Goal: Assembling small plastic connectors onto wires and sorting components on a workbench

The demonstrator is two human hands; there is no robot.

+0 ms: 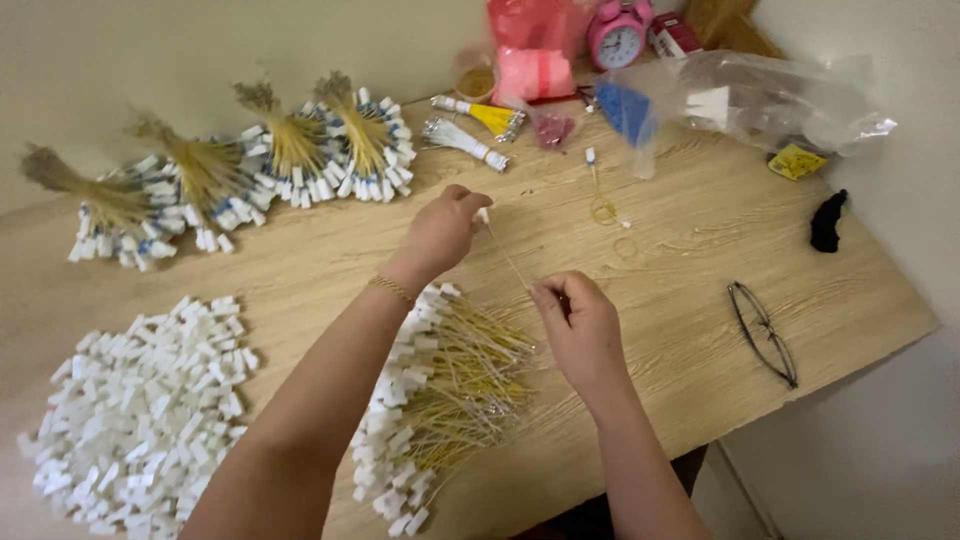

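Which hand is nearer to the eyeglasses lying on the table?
The right hand. It is pinching a thin yellow wire just left of the eyeglasses in the picture. The left hand holds the wire's other end farther away, up and across the table.

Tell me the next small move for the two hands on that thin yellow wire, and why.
Probably lay it on the pile of yellow wires with white connectors. The left hand pinches the white connector end and the right hand the other end of the yellow wire, stretched taut just above that pile.
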